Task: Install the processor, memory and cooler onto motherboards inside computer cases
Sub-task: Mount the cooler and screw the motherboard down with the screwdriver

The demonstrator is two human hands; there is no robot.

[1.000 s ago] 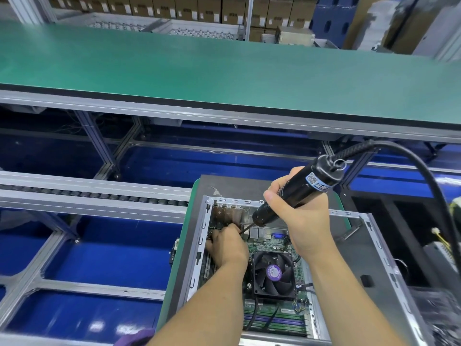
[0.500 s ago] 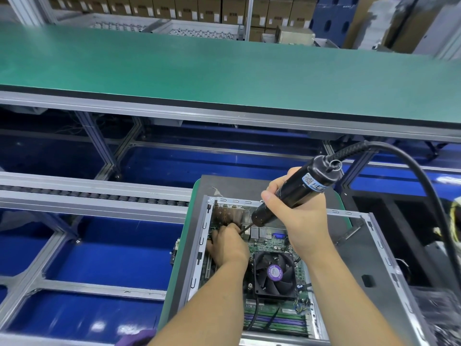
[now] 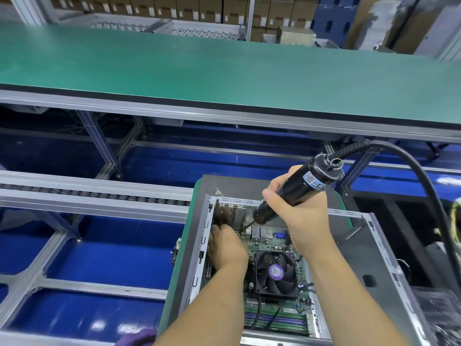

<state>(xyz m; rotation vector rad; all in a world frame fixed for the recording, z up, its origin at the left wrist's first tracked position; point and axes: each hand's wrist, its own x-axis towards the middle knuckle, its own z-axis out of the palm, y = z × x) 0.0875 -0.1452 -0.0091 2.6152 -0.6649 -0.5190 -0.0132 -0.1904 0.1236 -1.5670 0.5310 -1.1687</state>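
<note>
— What is in your right hand?

— My right hand is wrapped around a black electric screwdriver, thumb along its upper side, fingers curled round the barrel. The tool leans down and to the left, and its thin bit ends right at my left hand. A thick black cable leaves the top of the tool and arcs away to the right.

— And the left?

— My left hand is down inside the computer case, at the far left corner of the motherboard, fingers bent toward the bit's tip. The back of the hand hides the fingertips, so I cannot tell whether they pinch anything there.

— Where does the board sit?

— Flat in the open case, its ports toward the far wall. The cooler, a black fan with a purple round label, is mounted on it just right of my left wrist. Nearer to me lie the memory slots, green and purple strips, with thin black wires crossing over them.

— And round the case?

— It rests on a dark pallet with a green edge. To the left runs a roller rail, blue floor shows below it, and beyond stretches a long green conveyor belt. Cardboard boxes stand stacked at the back.
</note>
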